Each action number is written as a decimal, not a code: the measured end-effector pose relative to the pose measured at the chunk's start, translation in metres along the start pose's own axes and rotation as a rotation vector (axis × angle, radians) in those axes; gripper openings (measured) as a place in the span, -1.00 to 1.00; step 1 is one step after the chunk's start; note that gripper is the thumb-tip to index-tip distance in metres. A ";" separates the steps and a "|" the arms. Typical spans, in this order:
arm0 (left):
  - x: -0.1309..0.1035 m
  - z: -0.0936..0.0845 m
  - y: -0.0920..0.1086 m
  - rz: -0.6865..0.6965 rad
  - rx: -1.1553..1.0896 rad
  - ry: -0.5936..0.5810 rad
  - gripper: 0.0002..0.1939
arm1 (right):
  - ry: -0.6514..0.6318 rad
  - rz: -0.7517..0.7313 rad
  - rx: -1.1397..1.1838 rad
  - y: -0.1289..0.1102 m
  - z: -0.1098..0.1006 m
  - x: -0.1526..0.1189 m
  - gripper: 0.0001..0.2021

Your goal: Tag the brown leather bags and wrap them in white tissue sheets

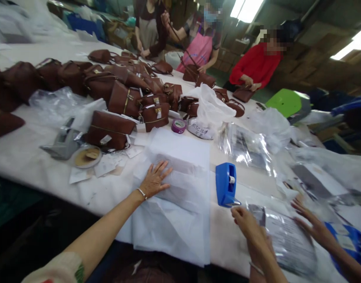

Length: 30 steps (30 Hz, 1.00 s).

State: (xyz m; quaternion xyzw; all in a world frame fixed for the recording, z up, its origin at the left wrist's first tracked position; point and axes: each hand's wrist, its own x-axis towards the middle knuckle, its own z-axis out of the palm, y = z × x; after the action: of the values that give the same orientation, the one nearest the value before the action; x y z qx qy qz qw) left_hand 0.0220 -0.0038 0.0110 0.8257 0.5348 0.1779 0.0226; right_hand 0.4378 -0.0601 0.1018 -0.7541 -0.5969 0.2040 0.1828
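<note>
My left hand (157, 180) lies spread on a bundle wrapped in white tissue paper (180, 186), pressing its near left part. A darker shape shows faintly through the paper; what it is stays hidden. More tissue sheets (174, 232) lie under the bundle and reach the table's near edge. My right hand (245, 223) is closed, thumb and fingers pinched together, just below the cutter end of a blue tape dispenser (225, 184). Whatever is in that pinch, if anything, is too small to make out.
Many brown handbags (124, 98) crowd the table's far left. Nearby are a grey tape dispenser (65, 139), purple tape roll (178, 125) and paper tags (106, 165). Clear plastic bags (289, 239) lie right, beside another person's hand (312, 224). Three people stand across the table.
</note>
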 end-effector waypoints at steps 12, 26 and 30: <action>-0.001 -0.002 0.003 -0.024 -0.062 -0.024 -0.25 | -0.774 -0.942 -0.653 -0.231 0.074 0.096 -0.91; -0.002 0.000 0.004 -0.007 -0.056 -0.032 -0.22 | -0.789 -1.012 -0.869 -0.254 0.112 0.135 -0.54; -0.002 -0.001 0.004 -0.008 -0.048 -0.032 -0.20 | -0.832 -0.908 -0.749 -0.255 0.091 0.155 -0.69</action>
State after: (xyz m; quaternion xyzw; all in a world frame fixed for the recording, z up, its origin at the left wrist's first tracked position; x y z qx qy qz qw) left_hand 0.0244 -0.0071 0.0123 0.8254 0.5334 0.1777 0.0518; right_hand 0.2115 0.1504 0.1429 -0.3037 -0.9015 0.1598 -0.2638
